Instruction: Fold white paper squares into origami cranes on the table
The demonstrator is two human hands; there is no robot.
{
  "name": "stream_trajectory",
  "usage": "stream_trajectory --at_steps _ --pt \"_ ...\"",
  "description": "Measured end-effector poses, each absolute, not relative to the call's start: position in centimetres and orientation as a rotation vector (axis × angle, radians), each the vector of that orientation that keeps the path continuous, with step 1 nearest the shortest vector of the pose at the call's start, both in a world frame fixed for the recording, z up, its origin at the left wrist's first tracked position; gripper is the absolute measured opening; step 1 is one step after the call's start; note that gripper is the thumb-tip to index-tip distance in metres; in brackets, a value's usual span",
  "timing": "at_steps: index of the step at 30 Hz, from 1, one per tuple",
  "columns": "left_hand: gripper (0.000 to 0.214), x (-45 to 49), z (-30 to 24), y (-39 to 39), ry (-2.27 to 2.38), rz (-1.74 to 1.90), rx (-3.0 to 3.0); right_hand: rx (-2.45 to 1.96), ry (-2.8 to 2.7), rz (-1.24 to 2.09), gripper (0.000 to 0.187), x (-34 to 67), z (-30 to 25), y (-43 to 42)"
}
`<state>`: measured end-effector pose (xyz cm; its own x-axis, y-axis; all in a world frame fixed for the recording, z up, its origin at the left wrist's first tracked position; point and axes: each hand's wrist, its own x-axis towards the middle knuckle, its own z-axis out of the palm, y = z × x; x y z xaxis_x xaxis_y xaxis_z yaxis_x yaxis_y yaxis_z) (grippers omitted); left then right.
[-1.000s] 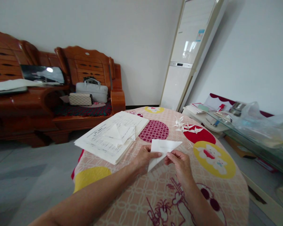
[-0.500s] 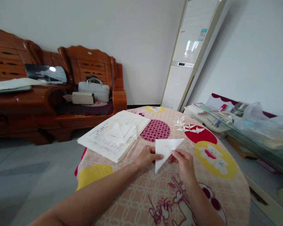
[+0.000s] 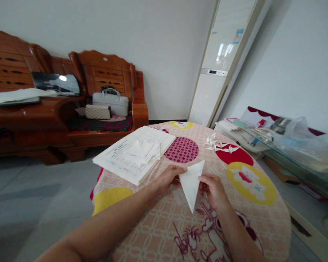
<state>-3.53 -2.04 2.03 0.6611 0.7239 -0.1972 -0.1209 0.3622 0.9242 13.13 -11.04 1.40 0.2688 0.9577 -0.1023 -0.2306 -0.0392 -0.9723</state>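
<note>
A white sheet of paper folded into a triangle is held between my two hands above the round table, one point toward me and another pointing away to the right. My left hand pinches its left corner, thumb on top. On the right edge, the thumb and fingers of my right hand are closed on the paper. Several folded paper cranes stand on the table beyond my right hand. Left of my hands lies a stack of printed sheets, with loose white folded paper on top.
A patterned tablecloth covers the round table. At the right is a glass-topped stand with papers and a plastic bag. Wooden chairs, one holding a grey bag, stand at the back left. A tall air conditioner stands in the corner.
The folded paper has been turned in my hands, so one point now faces me more directly. My left thumb has moved up to its left corner. The camera view has shifted slightly.
</note>
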Motion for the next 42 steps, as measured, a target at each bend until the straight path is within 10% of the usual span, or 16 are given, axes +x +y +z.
stream_trajectory --at_steps 42 --pt "0.028 -5.1 2.7 1.5 0.764 0.662 1.064 -1.244 -1.03 1.593 0.031 12.1 1.7 -11.9"
